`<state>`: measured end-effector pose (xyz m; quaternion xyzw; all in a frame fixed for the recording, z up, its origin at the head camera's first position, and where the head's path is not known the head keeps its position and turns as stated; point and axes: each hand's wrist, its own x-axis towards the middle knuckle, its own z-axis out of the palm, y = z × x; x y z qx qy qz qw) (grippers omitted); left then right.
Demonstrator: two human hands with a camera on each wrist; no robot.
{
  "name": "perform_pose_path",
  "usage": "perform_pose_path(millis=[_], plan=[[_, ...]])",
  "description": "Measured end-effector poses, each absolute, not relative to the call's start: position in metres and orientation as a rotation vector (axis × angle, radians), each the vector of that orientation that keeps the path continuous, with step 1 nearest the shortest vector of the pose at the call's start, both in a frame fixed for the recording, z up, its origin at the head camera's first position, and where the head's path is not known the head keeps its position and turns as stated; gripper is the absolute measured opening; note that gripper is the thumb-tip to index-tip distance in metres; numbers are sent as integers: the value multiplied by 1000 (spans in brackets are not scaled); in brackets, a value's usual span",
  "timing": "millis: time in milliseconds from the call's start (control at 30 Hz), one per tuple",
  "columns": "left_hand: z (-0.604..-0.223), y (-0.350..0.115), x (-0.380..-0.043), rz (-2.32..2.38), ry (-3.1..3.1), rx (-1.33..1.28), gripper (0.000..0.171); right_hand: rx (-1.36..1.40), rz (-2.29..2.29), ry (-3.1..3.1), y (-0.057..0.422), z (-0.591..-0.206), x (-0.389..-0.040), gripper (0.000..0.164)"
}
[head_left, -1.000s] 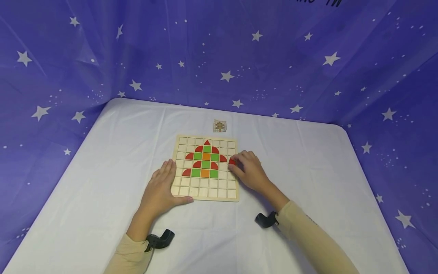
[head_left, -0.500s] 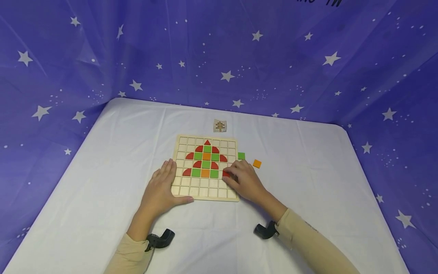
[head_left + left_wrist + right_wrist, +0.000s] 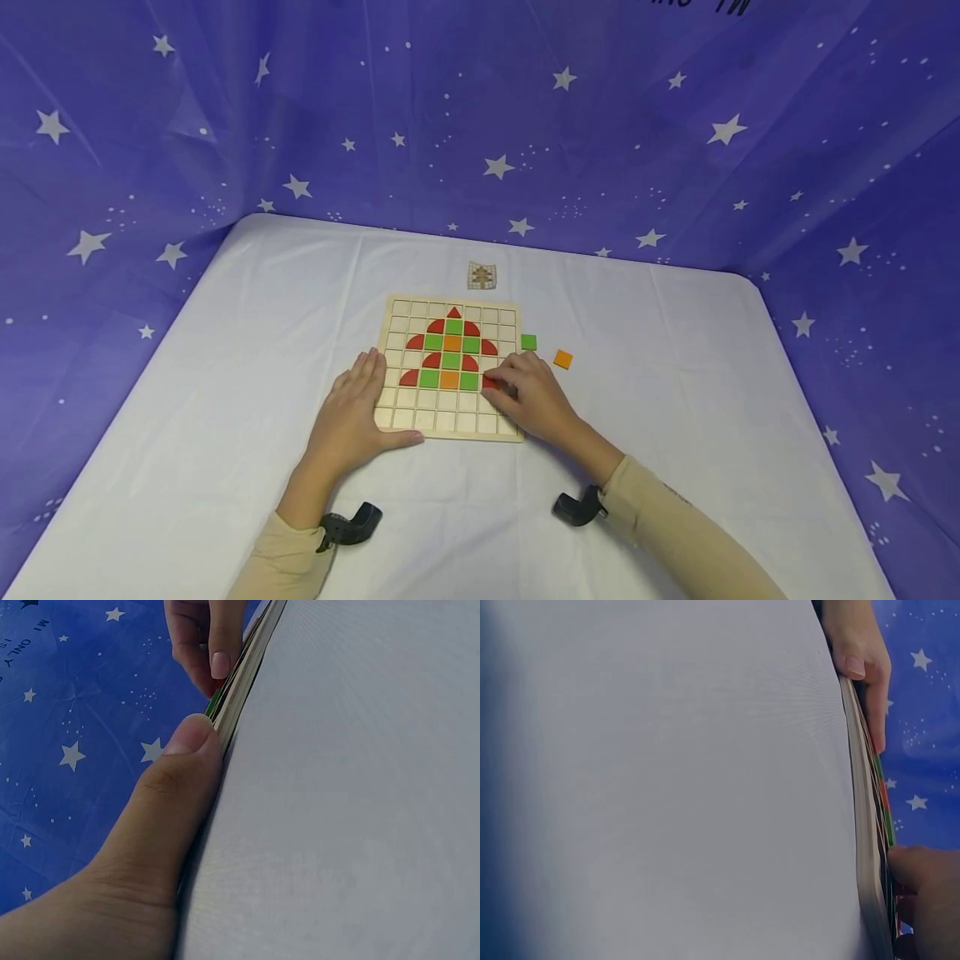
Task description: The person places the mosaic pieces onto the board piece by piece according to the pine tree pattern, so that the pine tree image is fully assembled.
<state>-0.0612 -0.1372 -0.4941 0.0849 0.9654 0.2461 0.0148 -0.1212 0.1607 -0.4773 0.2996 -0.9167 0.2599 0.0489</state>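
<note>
On the white table lies a square wooden grid board [image 3: 446, 419]. Red, green and orange tiles on it form a stepped tree shape with a red triangle [image 3: 453, 313] on top. My left hand [image 3: 347, 425] rests at the board's lower left corner, fingers straight along the left side, thumb on the front edge. With thumb and fingertips my right hand [image 3: 538, 400] pinches a red tile [image 3: 490, 382], just right of the row's green tile [image 3: 468, 381]; its shape is partly hidden. In the right wrist view the right hand [image 3: 934, 896] is at the board's edge.
Beside the board's right edge lies a loose green square tile [image 3: 528, 342], and farther right an orange one [image 3: 563, 359]. A small card with a tree picture [image 3: 482, 276] lies behind the board. A blue star-patterned cloth [image 3: 495, 125] surrounds the table [image 3: 660, 375].
My right hand has carried the red tile down and left across the board, from its right edge to beside the lower green tile. The loose tiles came into view. My left hand stayed put.
</note>
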Motion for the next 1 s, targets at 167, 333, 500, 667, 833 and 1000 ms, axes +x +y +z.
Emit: perform_pose_path(millis=[167, 333, 500, 667, 833, 1000], plan=[[-494, -137, -61, 768, 3008, 266, 139, 917, 842, -2768, 160, -477, -122, 22], [-494, -137, -61, 765, 3008, 267, 139, 904, 872, -2783, 159, -477, -124, 17], [-495, -138, -61, 761, 3008, 264, 139, 849, 940, -2839, 158, -474, -128, 13], [-495, -138, -61, 768, 3008, 263, 139, 876, 866, -2847, 157, -472, -129, 13], [-495, -137, -61, 776, 3002, 260, 139, 941, 807, -2834, 158, -470, -128, 13], [-494, -137, -61, 776, 3002, 259, 139, 897, 798, -2871, 159, -472, -127, 17]])
